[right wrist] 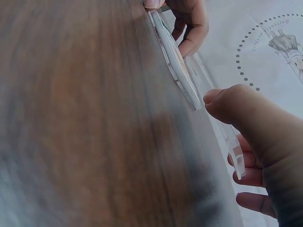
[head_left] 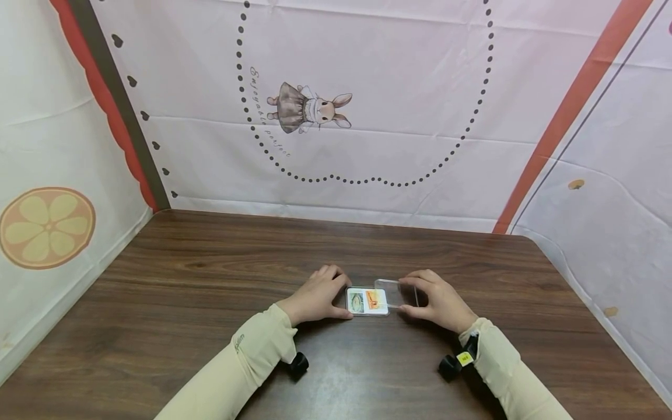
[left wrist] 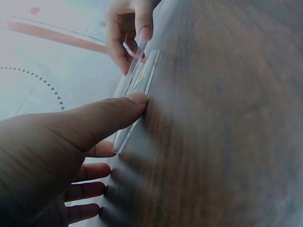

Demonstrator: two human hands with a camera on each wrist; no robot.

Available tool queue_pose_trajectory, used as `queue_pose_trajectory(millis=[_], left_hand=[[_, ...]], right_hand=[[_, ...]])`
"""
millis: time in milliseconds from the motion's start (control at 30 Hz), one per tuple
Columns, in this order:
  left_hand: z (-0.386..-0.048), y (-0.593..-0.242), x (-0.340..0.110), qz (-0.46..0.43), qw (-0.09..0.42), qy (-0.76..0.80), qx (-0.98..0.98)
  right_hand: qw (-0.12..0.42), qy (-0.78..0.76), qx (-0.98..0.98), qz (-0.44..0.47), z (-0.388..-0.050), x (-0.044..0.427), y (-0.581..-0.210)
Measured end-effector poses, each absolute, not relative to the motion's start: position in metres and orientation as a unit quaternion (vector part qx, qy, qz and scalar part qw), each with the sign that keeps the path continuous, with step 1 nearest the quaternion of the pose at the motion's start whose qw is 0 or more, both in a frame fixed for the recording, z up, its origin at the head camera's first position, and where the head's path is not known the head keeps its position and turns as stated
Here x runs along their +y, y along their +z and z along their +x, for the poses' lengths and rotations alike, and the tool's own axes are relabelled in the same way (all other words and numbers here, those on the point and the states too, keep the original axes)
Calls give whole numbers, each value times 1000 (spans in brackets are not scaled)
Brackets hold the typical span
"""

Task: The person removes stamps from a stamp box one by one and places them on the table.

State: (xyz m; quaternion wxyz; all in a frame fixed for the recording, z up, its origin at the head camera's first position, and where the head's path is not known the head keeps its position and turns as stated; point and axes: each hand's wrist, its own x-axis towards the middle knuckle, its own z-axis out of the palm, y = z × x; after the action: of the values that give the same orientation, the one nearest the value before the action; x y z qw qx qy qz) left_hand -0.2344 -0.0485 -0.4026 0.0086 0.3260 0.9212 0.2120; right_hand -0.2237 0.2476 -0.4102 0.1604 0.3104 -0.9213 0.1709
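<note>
A flat clear plastic case lies on the table, with white-edged picture cards inside. My left hand grips the case at its left end, the thumb on the near edge and fingers by the far edge. My right hand holds a clear plastic lid between thumb and fingers. The lid is tilted and its left end overlaps the right end of the case. In the left wrist view the lid stands slightly above the case. The right wrist view shows fingers behind the lid's end.
The dark wood-grain table extends around both hands. A printed cloth with a rabbit and dotted lines hangs behind the far edge, and cloth also hangs at both sides. Black wrist cameras sit below the sleeves, close to the tabletop.
</note>
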Motion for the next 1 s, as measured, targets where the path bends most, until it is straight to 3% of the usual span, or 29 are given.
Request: queue_pose_trajectory(millis=[1000], left_hand=[[-236, -404, -49, 327, 10, 213, 921]], right_hand=[[156, 169, -926, 301, -228, 259, -411]])
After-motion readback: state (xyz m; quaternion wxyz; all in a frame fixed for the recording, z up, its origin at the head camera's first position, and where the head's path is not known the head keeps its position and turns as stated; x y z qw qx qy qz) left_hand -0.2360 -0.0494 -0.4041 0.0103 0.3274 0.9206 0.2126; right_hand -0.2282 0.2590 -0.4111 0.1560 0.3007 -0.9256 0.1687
